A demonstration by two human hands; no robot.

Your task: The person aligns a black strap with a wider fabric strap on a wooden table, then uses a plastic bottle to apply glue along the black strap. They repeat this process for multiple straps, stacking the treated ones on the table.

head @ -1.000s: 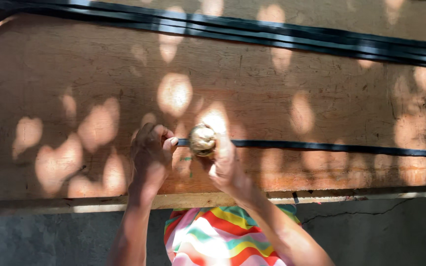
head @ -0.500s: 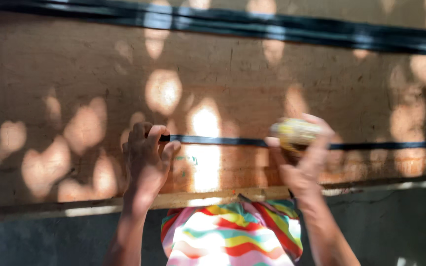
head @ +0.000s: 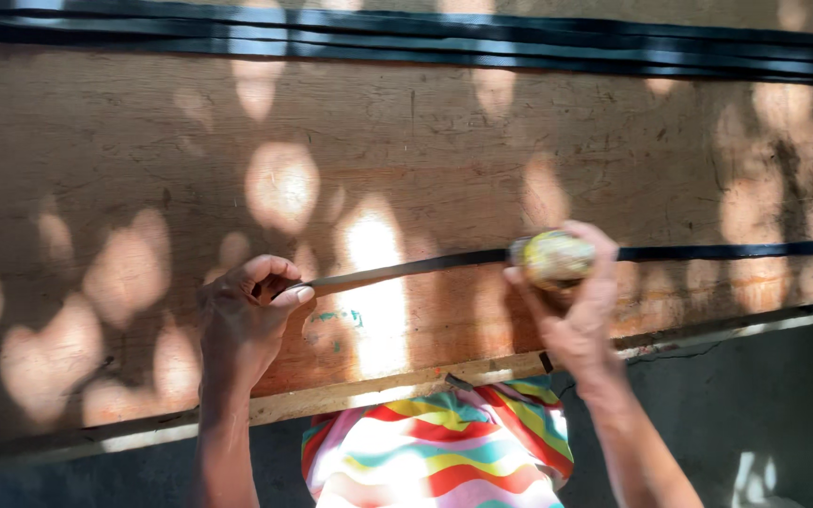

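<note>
Head view: the left hand point(head: 242, 320) pinches the end of a dark tape blade point(head: 406, 270) between thumb and fingers, pressing it to a sun-dappled wooden board point(head: 425, 141). The right hand point(head: 571, 301) has its fingers wrapped around the yellowish tape measure case point(head: 552, 259), from which the blade runs out leftward. Black strips point(head: 519, 42) cross the board's top; striped cloth point(head: 439, 452) lies below.
</note>
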